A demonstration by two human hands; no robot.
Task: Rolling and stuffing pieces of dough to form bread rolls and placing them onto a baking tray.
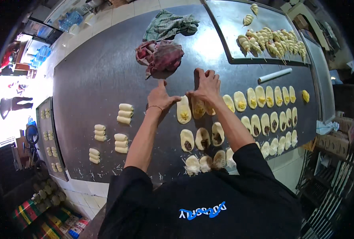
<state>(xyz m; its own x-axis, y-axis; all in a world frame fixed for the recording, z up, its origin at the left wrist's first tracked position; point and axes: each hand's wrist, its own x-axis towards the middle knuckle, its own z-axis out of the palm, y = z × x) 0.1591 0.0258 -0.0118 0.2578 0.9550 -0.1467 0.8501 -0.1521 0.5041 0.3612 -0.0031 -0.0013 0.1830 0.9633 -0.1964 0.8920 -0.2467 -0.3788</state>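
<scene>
So, left hand [159, 96]: thumb was held apart from fingers, right at the upper edge of a dough oval [183, 108].
Right hand [208, 85]: kinda spread too; thumb contact couldn't be told.
Dough oval: was laid on the dark table [85, 79], leftmost in the farthest of 3 rows [260, 96].

On surface [85, 79]: dough ovals [183, 104] laid right, rolls [125, 113] grouped left, cloths [171, 26] placed behind; pin [275, 75] set between ovals and tray [228, 20].

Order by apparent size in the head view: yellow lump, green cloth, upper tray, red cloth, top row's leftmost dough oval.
1. Upper tray
2. Green cloth and red cloth: too alike to rank
3. Leftmost dough oval
4. Yellow lump
</scene>
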